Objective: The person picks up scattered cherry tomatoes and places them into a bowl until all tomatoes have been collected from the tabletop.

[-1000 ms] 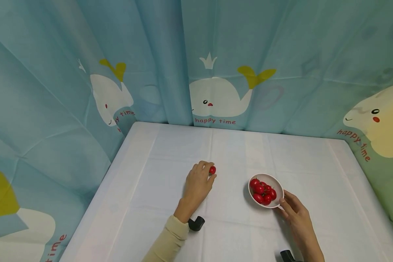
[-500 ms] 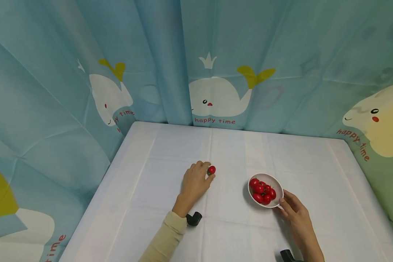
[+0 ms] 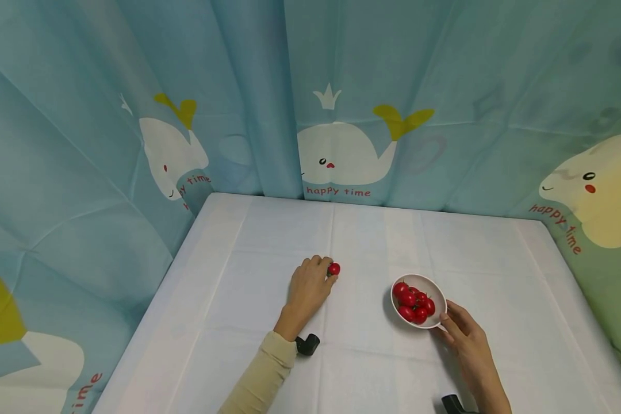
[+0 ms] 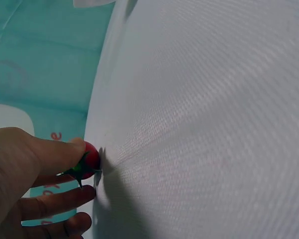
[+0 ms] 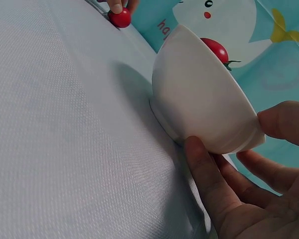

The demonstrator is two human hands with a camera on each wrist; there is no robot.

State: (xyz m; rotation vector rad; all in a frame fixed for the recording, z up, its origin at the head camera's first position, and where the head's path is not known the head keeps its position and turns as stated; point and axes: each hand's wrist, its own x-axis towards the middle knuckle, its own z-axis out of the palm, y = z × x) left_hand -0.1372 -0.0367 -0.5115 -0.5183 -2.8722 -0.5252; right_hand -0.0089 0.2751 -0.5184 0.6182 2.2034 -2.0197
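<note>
A single red cherry tomato (image 3: 333,269) with a green calyx sits at the white table's middle. My left hand (image 3: 309,288) pinches it, thumb on the near side and fingers beyond; the left wrist view shows the tomato (image 4: 91,159) at the tabletop. To the right is a small white bowl (image 3: 437,286) holding several cherry tomatoes (image 3: 407,299). My right hand (image 3: 466,335) grips its right side: in the right wrist view the thumb is at the rim of the bowl (image 5: 199,94) and the fingers are underneath. The bowl's base is at the tabletop.
A white cloth covers the table (image 3: 269,230). Blue-green curtains (image 3: 248,115) printed with whales hang along its back and sides. A black wrist-camera piece (image 3: 307,345) juts out beside the left wrist, another (image 3: 452,403) beside the right.
My left hand and the cherry tomato have shifted very slightly left, and the fingers have drawn in on the tomato within the last half second. My right hand and the bowl stay put.
</note>
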